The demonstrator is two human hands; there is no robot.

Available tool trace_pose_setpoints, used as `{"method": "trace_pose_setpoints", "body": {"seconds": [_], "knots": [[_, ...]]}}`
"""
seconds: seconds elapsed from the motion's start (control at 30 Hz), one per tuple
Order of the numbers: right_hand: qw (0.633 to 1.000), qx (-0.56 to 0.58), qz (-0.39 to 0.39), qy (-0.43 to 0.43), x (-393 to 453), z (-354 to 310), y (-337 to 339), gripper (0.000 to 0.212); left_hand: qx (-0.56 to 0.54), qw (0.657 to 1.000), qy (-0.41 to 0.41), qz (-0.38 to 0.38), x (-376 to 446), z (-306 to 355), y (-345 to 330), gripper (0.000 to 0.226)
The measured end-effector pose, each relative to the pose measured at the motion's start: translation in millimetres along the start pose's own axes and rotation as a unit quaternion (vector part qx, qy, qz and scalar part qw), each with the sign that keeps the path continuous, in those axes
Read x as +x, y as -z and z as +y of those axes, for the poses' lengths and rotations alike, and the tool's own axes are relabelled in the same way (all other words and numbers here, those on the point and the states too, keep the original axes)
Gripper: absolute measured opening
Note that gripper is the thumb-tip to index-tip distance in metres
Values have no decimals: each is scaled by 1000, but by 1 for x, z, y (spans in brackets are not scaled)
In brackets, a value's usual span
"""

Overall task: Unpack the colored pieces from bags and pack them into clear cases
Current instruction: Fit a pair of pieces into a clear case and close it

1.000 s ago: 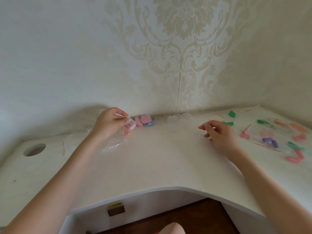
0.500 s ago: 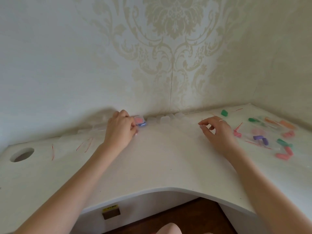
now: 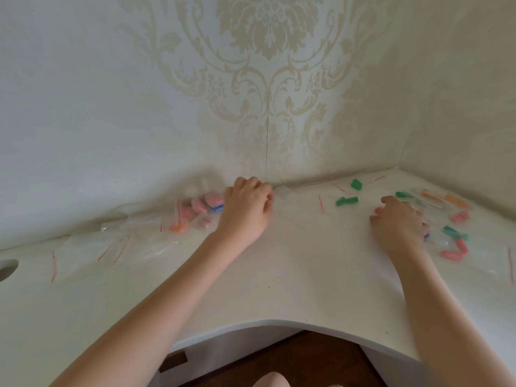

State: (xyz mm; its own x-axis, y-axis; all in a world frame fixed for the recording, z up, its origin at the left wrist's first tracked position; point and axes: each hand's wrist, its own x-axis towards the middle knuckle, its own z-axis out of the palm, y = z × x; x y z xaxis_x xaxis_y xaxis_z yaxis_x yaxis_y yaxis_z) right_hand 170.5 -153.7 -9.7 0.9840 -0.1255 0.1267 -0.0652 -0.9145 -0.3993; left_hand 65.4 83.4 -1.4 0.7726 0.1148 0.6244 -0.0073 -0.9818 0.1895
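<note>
Left hand (image 3: 248, 203) curls knuckles-up at twelve o'clock on the tabletop (image 3: 279, 275), grip unclear, beside pink pieces (image 3: 199, 205), while right hand (image 3: 399, 222) rests loosely curled among colored pieces (image 3: 453, 238) at two o'clock.

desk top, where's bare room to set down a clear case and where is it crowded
Bare: the wide middle of the desk, between the left hand and right hand, down to the curved front edge. Crowded: empty bags and pink pieces at left; green pieces and bagged pieces at right.
</note>
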Motion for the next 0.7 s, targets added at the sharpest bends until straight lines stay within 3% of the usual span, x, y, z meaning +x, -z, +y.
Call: {"method": "trace_pose_setpoints", "body": {"seconds": [0.1, 0.2, 0.3, 0.4, 0.5, 0.57, 0.63, 0.7], "knots": [[992, 99, 81, 12, 6, 7, 0, 29, -94, 996, -4, -8, 4, 24, -17, 10], [953, 251, 161, 54, 4, 4, 4, 25, -214, 977, -2, -11, -3, 29, -29, 10], [925, 301, 206, 106, 4, -4, 3, 23, -269, 963, 1, -24, -9, 26, -35, 11], [910, 350, 197, 106, 3, -10, 1, 12, -343, 938, 43, -35, -10, 31, -33, 12], [902, 381, 164, 119, -5, -15, 1, 22, -395, 915, 77, -40, -10, 37, -32, 14], [886, 423, 151, 113, -8, -19, 2, 16, -418, 903, 92, -41, -11, 38, -32, 13], [828, 548, 92, 77, -9, -24, 6, 13, -451, 884, 116, -41, -11, 37, -32, 15], [722, 691, -25, 36, -13, -31, 10, 16, -505, 847, 156, -56, -9, 37, -33, 33]]}}
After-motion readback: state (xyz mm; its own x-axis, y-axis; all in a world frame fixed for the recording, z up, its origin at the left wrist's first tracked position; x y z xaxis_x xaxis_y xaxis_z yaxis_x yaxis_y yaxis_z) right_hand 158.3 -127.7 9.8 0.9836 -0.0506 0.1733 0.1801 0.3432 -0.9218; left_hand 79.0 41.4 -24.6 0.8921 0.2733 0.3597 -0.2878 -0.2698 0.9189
